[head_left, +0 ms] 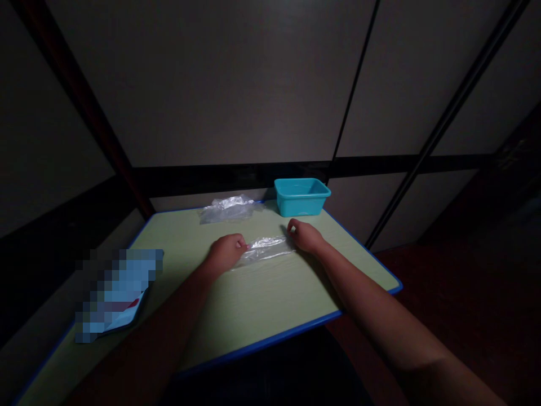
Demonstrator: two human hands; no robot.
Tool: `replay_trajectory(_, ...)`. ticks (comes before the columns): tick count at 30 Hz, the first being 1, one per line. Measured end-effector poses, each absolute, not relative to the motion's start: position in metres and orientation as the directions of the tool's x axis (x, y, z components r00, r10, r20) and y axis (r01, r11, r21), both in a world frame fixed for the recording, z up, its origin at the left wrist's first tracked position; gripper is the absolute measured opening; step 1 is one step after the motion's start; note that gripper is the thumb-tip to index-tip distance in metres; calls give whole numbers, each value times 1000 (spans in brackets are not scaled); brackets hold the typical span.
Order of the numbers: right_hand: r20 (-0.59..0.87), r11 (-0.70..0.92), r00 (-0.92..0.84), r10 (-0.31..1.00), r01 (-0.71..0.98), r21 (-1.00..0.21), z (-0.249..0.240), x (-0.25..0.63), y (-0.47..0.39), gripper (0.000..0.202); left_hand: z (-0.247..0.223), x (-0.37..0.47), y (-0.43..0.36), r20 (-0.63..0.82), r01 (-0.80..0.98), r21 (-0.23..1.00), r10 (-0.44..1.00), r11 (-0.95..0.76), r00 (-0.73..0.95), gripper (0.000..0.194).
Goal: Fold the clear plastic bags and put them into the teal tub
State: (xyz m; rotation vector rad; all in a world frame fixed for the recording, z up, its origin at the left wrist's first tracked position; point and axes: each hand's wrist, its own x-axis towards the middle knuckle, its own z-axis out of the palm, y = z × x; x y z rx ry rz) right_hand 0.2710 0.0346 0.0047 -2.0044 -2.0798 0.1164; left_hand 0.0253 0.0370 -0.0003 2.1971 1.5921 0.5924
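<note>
The left hand (226,252) is folded, its fingers bent inward and its thumb side at the left end of a clear bag (267,248); whether it pinches the bag, I cannot tell. The right hand (305,235) is at the other end of this bag, with the fingers loosely curled and their tips bent down; here also I cannot tell if it has a grip. The bag lies between the two hands, long and narrow, wrinkled and shiny, over the middle of the pale green table (253,316), which has a blue edge. Beyond the left hand, near the far edge, there is a crumpled heap of clear plastic (230,208). Beyond the right hand, near the far right corner, a turquoise basket (299,206) stands upright. On the left side of the table lies a flat object (118,299), mostly hidden by pixel blocks. Behind the table rise grey panels (220,84) with a dark band, and at the right the dark red floor (406,265) is visible.
</note>
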Motion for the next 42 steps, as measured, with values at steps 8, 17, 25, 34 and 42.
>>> replay_trajectory(8, 172, 73, -29, 985, 964, -257, 2, 271, 35, 18, 0, 24, 37, 140, 818, 488, 952, -304, 271, 18)
replay_trajectory(17, 140, 89, -19, 990, 854, -513, 3, 278, 37, 21, -2, 25, 37, 163, 820, 472, 946, -323, 278, 15)
replay_trajectory(25, 127, 106, -53, 990, 882, -459, 5, 277, 35, 21, -2, 27, 36, 164, 824, 475, 951, -310, 263, 14)
replay_trajectory(34, 126, 73, -35, 991, 945, -319, 6, 273, 34, 14, 1, 29, 32, 156, 853, 434, 957, -290, 246, 14)
replay_trajectory(42, 133, 38, -6, 991, 969, -245, 4, 271, 34, 20, 3, 30, 30, 150, 872, 392, 955, -295, 256, 7)
